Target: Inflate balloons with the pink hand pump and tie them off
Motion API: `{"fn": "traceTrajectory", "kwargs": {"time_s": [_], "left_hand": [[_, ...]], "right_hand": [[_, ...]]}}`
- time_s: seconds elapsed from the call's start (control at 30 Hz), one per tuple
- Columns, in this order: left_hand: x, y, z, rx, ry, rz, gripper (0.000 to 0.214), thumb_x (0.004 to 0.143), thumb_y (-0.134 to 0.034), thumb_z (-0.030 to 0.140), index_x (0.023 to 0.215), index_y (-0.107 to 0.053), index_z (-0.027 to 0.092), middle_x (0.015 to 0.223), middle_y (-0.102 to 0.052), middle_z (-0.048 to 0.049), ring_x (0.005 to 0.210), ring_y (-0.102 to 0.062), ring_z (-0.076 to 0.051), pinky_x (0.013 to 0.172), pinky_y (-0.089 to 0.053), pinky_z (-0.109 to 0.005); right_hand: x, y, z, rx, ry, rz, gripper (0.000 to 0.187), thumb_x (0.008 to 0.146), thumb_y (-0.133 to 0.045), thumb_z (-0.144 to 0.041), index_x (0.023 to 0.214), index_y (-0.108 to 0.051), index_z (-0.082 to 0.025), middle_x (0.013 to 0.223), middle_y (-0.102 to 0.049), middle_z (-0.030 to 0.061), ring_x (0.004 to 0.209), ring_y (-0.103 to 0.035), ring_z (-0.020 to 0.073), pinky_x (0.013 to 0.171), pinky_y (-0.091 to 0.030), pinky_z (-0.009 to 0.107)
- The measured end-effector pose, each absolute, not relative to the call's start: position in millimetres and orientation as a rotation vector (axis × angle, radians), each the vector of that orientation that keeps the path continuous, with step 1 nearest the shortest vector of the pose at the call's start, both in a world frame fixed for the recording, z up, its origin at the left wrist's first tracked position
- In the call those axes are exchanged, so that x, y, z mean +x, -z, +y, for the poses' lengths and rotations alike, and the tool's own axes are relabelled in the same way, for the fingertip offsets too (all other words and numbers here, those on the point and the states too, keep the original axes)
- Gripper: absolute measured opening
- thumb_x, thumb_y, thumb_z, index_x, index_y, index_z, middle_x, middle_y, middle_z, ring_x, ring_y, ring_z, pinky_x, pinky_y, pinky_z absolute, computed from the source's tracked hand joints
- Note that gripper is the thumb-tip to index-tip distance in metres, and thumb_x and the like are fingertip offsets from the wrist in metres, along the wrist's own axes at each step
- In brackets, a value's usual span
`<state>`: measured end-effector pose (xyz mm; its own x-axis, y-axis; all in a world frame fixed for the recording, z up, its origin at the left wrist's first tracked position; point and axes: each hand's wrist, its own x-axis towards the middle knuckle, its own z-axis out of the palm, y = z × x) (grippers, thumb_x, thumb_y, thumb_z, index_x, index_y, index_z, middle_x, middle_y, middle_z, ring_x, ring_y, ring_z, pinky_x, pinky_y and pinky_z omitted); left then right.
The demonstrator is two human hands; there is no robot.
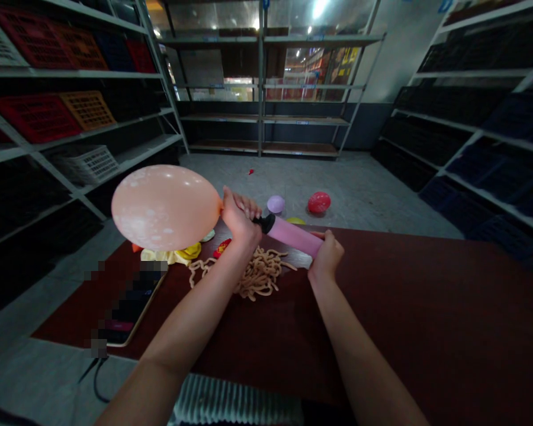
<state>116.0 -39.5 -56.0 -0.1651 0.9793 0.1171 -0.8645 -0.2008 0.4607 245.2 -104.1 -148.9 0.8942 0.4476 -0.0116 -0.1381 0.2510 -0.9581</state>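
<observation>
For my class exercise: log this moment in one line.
left hand: holds peach balloon; right hand: grips pink pump; table: beige strands

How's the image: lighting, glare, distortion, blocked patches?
Head view: dim overall, with a bright light glaring at the top; head view: small highlights on the balloon; head view: side shelves splay outward, likely lens distortion; head view: coarse pixel blocks partly cover the phone.
</observation>
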Motion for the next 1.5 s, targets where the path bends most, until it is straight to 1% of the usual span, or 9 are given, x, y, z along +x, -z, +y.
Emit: {"fn": "traceTrajectory", "kwargs": {"time_s": [0.1,0.2,0.43,0.6,0.7,0.8,0.93,1.2,1.5], "left_hand": [[114.4,56.8,-35.8,0.407,-1.693,0.357,0.059,0.101,-0.047,0.044,0.051,-0.029,0.019,0.039,-0.024,0.0067,0.03,-0.023,-0.007,0.035,-0.02,-0.022],[113.4,57.9,-31.1,0.36,-1.665,0.382,0.06,0.102,-0.045,0.045,0.051,-0.027,0.019,0.039,-0.022,0.0067,0.031,-0.023,-0.007,0.035,-0.021,-0.022],[97.6,56.7,-15.7,0.27,-1.723,0.418,0.052,0.104,-0.041,0.032,0.055,-0.027,0.019,0.041,-0.022,0.0074,0.032,-0.022,-0.007,0.037,-0.021,-0.022],[79.9,55.8,-0.6,0.23,-1.761,0.444,0.051,0.102,-0.044,0.037,0.058,-0.028,0.019,0.042,-0.023,0.0085,0.033,-0.023,-0.007,0.039,-0.022,-0.021],[71.9,54.2,5.2,0.205,-1.776,0.456,0.048,0.102,-0.043,0.033,0.059,-0.027,0.019,0.042,-0.022,0.009,0.033,-0.023,-0.006,0.04,-0.021,-0.021],[70.2,54.0,6.9,0.207,-1.783,0.461,0.048,0.1,-0.045,0.031,0.058,-0.026,0.019,0.042,-0.022,0.0089,0.033,-0.023,-0.006,0.04,-0.021,-0.021],[74.0,56.3,6.0,0.222,-1.785,0.44,0.051,0.102,-0.044,0.037,0.057,-0.027,0.019,0.042,-0.023,0.0083,0.033,-0.023,-0.007,0.039,-0.022,-0.022],[69.4,47.7,2.9,0.288,-1.901,0.406,0.056,0.099,-0.05,0.049,0.056,-0.028,0.02,0.043,-0.022,0.0076,0.034,-0.022,-0.007,0.038,-0.021,-0.023],[118.0,53.6,-36.9,0.393,-1.726,0.395,0.059,0.101,-0.046,0.048,0.053,-0.026,0.019,0.041,-0.021,0.0069,0.031,-0.022,-0.007,0.035,-0.019,-0.023]], "right_hand": [[250.0,141.9,-106.3,-1.263,-0.335,-0.314,0.036,0.08,-0.049,-0.036,0.058,-0.069,-0.017,0.06,-0.068,0.0041,0.062,-0.06,0.0177,0.062,-0.043,0.029],[255.7,139.9,-106.3,-1.275,-0.252,-0.344,0.036,0.081,-0.049,-0.037,0.059,-0.07,-0.017,0.059,-0.068,0.0045,0.062,-0.061,0.018,0.064,-0.044,0.03],[272.6,147.8,-105.0,-1.281,-0.19,-0.344,0.034,0.079,-0.05,-0.034,0.058,-0.07,-0.016,0.056,-0.066,0.0039,0.058,-0.06,0.0177,0.061,-0.045,0.029],[290.9,144.2,-110.6,-1.282,-0.14,-0.323,0.033,0.079,-0.049,-0.032,0.056,-0.068,-0.016,0.054,-0.064,0.0022,0.055,-0.058,0.0166,0.059,-0.045,0.029],[300.4,141.2,-114.7,-1.291,-0.121,-0.314,0.031,0.078,-0.049,-0.03,0.057,-0.067,-0.016,0.052,-0.061,0.0008,0.053,-0.056,0.0159,0.057,-0.044,0.028],[306.1,140.2,-116.9,-1.302,-0.115,-0.31,0.03,0.078,-0.049,-0.029,0.057,-0.066,-0.017,0.052,-0.06,0.0002,0.054,-0.056,0.0158,0.057,-0.044,0.028],[308.5,141.4,-116.5,-1.319,-0.122,-0.286,0.031,0.079,-0.048,-0.028,0.057,-0.066,-0.017,0.052,-0.06,-0.0002,0.054,-0.055,0.0154,0.056,-0.043,0.027],[291.9,136.7,-111.7,-1.315,-0.151,-0.266,0.034,0.081,-0.045,-0.024,0.057,-0.067,-0.016,0.054,-0.061,0.0019,0.056,-0.056,0.0155,0.057,-0.043,0.028],[252.9,138.2,-110.3,-1.306,-0.268,-0.296,0.037,0.084,-0.046,-0.033,0.057,-0.067,-0.018,0.059,-0.066,0.0041,0.06,-0.06,0.0175,0.06,-0.045,0.029]]}}
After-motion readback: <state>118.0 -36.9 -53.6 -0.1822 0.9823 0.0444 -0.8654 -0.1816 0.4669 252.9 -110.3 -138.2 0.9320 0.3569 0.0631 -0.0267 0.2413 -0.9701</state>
